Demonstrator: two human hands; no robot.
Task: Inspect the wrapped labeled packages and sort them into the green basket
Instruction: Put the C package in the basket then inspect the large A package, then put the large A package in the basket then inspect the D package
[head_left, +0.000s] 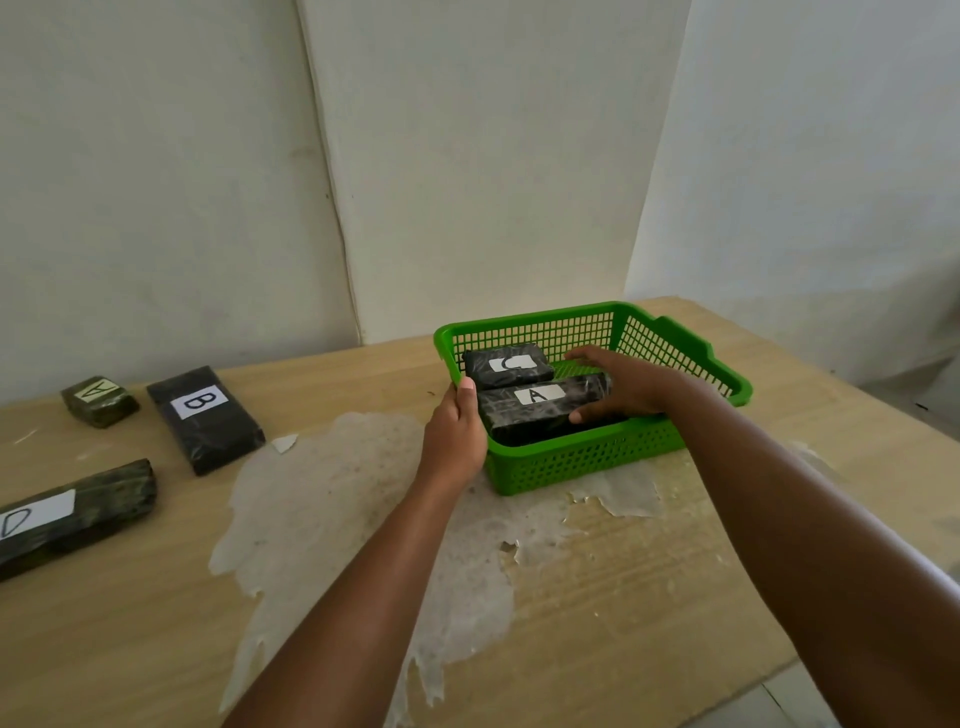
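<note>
The package marked A (540, 410) was seen lying inside the green basket (587, 457), along its near wall. It was a long rectangular block wrapped in glossy, crinkled black film, with a white paper label on its top face bearing a hand-drawn black letter. Its long axis ran left to right, rising slightly toward the right, and the letter was read upright from the camera's side. Its right end was gripped by the right hand (623, 384), the fingers curved over the far edge and the thumb pressed against the near side.

Just behind it, touching or nearly so, the package marked C (506, 366) was laid, shorter, wrapped alike and lying in the same direction. The basket was of bright green plastic with lattice walls and a solid rim. Its left corner was held by the left hand (454, 441), the thumb laid over the rim.

The basket was set on a pale wooden table (649, 571) whose veneer was peeled away in a large greyish patch (337, 493). Well apart on the left, the package marked B (205, 418), the package marked D (78, 514) and a small olive package (100, 400) were laid flat. A white wall (467, 156) was seen behind.
</note>
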